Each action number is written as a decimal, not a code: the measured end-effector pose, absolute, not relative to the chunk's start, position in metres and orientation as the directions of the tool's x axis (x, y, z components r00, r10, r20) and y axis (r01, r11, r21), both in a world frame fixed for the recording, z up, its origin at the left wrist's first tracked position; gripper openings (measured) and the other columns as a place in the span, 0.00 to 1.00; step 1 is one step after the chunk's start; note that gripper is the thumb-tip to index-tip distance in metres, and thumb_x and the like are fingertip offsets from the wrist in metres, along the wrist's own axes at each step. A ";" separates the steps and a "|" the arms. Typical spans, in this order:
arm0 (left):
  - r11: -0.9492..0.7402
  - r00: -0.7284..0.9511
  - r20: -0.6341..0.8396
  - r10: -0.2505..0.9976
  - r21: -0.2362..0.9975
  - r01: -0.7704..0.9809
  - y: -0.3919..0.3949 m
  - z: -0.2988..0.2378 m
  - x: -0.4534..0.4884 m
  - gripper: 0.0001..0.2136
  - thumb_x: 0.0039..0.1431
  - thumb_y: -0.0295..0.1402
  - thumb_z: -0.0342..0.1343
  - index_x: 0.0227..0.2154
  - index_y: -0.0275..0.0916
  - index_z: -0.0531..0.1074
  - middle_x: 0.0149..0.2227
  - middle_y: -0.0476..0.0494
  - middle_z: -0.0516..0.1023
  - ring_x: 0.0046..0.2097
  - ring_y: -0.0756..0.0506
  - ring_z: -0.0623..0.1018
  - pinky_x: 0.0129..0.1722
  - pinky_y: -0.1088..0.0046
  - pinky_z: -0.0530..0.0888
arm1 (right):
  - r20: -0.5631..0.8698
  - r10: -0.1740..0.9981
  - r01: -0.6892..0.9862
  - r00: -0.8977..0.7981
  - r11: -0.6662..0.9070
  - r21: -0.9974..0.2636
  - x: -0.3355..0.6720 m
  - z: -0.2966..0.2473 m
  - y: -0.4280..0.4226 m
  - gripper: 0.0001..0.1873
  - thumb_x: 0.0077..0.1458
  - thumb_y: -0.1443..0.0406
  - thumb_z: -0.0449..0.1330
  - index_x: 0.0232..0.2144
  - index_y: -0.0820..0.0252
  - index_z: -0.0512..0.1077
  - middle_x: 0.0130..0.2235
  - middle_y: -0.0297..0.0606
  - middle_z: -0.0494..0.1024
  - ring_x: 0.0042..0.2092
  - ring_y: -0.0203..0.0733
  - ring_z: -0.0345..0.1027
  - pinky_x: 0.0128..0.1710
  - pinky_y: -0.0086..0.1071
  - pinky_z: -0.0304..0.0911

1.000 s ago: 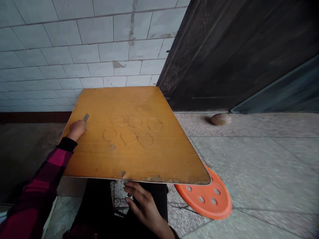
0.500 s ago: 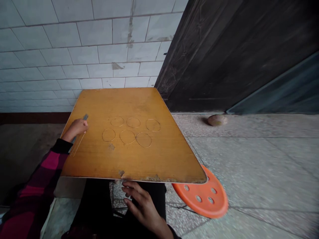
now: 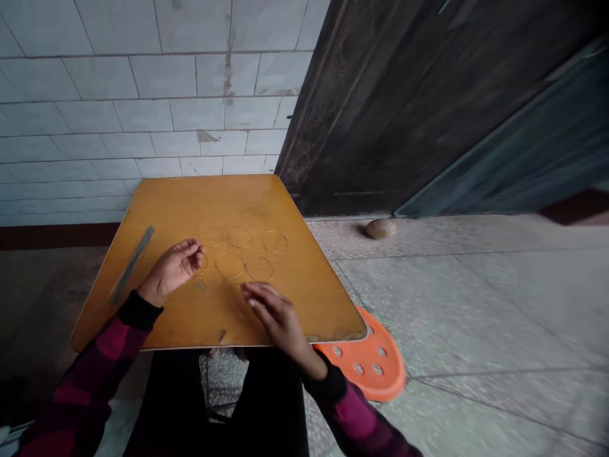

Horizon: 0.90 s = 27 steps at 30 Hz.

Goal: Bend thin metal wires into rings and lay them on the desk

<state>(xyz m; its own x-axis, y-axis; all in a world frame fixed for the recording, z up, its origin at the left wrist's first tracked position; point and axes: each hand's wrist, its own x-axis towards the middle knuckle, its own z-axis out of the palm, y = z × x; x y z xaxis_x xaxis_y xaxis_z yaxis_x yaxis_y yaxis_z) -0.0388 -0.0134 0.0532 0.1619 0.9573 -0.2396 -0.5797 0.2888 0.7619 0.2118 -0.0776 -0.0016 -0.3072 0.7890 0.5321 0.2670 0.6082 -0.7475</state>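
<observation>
A yellow wooden board (image 3: pixel 285 279) lies across my lap. Several thin wire rings (image 3: pixel 239 238) lie on it in two rows. My left hand (image 3: pixel 174 270) rests on the board beside the leftmost ring of the near row, fingers curled with fingertips pinched together; what they hold is too small to make out. My right hand (image 3: pixel 273 311) hovers over the board's near part, fingers stretched out and empty. A flat grey metal strip (image 3: pixel 132 263) lies along the board's left side, apart from both hands.
An orange plastic stool seat (image 3: pixel 371 365) with holes sits under the board's right corner. A round stone (image 3: pixel 380 228) lies on the speckled floor by the dark wooden door (image 3: pixel 404 108). A white tiled wall stands behind the board.
My left hand let go of the grey strip, which now lies on the board, and moved right to the rings. My right hand rose from under the board's edge onto its top.
</observation>
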 end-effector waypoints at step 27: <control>0.241 0.148 -0.265 0.953 0.368 -0.898 -0.013 0.028 0.005 0.10 0.65 0.27 0.51 0.28 0.36 0.74 0.29 0.49 0.80 0.35 0.52 0.80 0.37 0.76 0.78 | 0.544 0.692 -0.420 -0.475 0.364 -0.831 0.197 0.034 0.014 0.06 0.52 0.60 0.68 0.35 0.50 0.81 0.40 0.37 0.83 0.46 0.42 0.77 0.52 0.43 0.69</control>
<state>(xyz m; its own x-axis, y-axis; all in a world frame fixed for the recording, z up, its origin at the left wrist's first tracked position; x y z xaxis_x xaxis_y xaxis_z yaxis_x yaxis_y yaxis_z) 0.0052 -0.0133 0.0281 0.1477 0.9529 -0.2648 -0.8980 0.2415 0.3679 0.1967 0.0140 0.0343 -0.4754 0.6918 0.5435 -0.4204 0.3640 -0.8311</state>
